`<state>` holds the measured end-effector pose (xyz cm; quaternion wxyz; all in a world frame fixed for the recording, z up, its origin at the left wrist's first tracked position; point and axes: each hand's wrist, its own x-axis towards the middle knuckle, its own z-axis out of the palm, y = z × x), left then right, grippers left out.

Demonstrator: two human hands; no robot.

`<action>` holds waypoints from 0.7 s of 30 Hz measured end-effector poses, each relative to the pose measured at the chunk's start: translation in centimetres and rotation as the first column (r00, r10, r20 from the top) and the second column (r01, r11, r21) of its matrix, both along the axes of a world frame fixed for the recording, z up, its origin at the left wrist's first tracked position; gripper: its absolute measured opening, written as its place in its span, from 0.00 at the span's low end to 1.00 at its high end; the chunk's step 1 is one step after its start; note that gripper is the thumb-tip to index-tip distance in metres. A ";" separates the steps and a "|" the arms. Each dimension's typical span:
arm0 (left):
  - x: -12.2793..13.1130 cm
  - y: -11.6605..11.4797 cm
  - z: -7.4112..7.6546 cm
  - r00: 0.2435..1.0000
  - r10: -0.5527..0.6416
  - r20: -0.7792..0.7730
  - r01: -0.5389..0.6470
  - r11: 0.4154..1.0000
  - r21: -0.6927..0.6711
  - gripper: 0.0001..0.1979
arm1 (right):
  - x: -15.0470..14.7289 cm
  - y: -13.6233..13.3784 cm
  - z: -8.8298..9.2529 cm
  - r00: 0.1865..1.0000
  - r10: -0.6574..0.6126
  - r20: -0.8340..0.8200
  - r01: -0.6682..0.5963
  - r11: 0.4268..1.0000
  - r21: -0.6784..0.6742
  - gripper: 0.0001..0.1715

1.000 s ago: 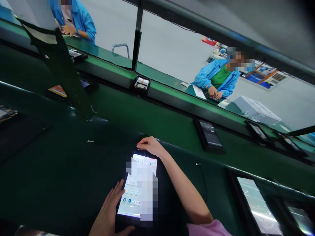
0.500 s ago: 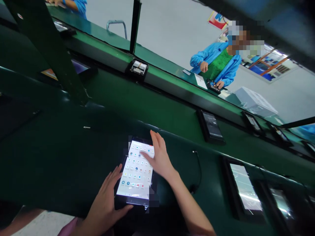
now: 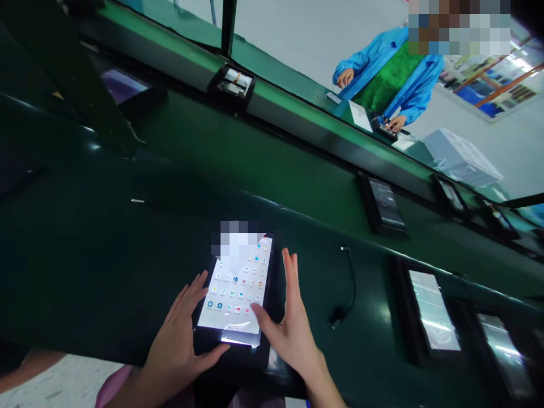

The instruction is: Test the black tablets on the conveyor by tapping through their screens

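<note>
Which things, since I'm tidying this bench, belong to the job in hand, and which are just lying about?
Job in hand:
lit tablet
left hand, at its left side
right hand, at its right side

Seemingly lying about:
black cable
small pale strip
bright-screened device at right
dark-screened device farther back

Pink left sleeve — bare forearms, bare left hand, bare right hand
</note>
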<state>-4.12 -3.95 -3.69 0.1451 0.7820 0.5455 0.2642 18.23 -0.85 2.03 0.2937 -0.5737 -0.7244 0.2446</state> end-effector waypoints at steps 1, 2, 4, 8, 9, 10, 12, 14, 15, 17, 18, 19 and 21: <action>0.0 -0.1 -0.1 1.000 0.006 -0.001 -0.006 1.000 -0.010 0.40 | 0.3 0.2 -0.2 1.000 0.002 -0.022 -0.002 0.999 0.041 0.45; 0.0 -0.2 -0.2 1.000 0.010 -0.002 -0.010 1.000 -0.018 0.40 | 0.5 0.3 -0.5 0.999 0.020 -0.037 -0.017 0.995 0.099 0.40; 0.0 -0.4 -0.1 1.000 0.028 -0.015 -0.028 0.999 -0.029 0.39 | 0.8 0.4 -1.3 0.995 0.087 -0.044 -0.075 0.972 0.225 0.28; 0.3 -0.2 0.8 0.997 0.030 -0.074 -0.030 1.000 -0.003 0.34 | 0.9 0.0 -2.2 0.970 0.241 0.009 -0.230 0.913 0.337 0.12; 0.3 -0.1 1.0 0.996 0.025 -0.086 -0.025 1.000 0.002 0.33 | 0.9 -0.1 -2.1 0.962 0.273 0.025 -0.264 0.899 0.350 0.10; 0.4 0.0 1.1 0.996 0.020 -0.092 -0.020 1.000 0.002 0.32 | 0.9 -0.1 -2.0 0.954 0.296 0.036 -0.288 0.884 0.368 0.09; 0.4 0.0 1.1 0.996 0.018 -0.084 -0.018 1.000 -0.006 0.31 | 0.7 -0.1 -1.6 0.943 0.330 0.049 -0.321 0.857 0.403 0.07; 0.3 -0.2 1.0 0.999 0.013 -0.050 -0.015 1.000 -0.024 0.31 | 0.6 -0.2 -1.3 0.929 0.366 0.053 -0.355 0.841 0.409 0.08; 0.2 -0.4 0.8 0.999 0.011 -0.035 -0.012 0.999 -0.033 0.31 | 0.5 -0.2 -1.1 0.922 0.383 0.054 -0.372 0.837 0.401 0.08; 0.1 -0.6 0.6 1.000 0.005 -0.020 -0.006 0.999 -0.044 0.31 | 0.3 -0.3 -0.9 0.918 0.395 0.048 -0.381 0.838 0.390 0.10; 0.1 -0.7 0.5 1.000 0.000 -0.019 -0.001 0.999 -0.051 0.31 | 0.2 -0.4 -0.8 0.921 0.387 0.040 -0.371 0.843 0.388 0.12; 0.1 -0.8 0.5 1.000 -0.004 -0.019 0.003 0.999 -0.054 0.31 | 0.2 -0.4 -0.7 0.926 0.375 0.033 -0.358 0.849 0.390 0.14; 0.1 -0.8 0.4 1.000 -0.011 -0.011 0.010 0.998 -0.068 0.32 | 0.1 -0.3 -0.4 0.931 0.364 0.024 -0.346 0.859 0.378 0.17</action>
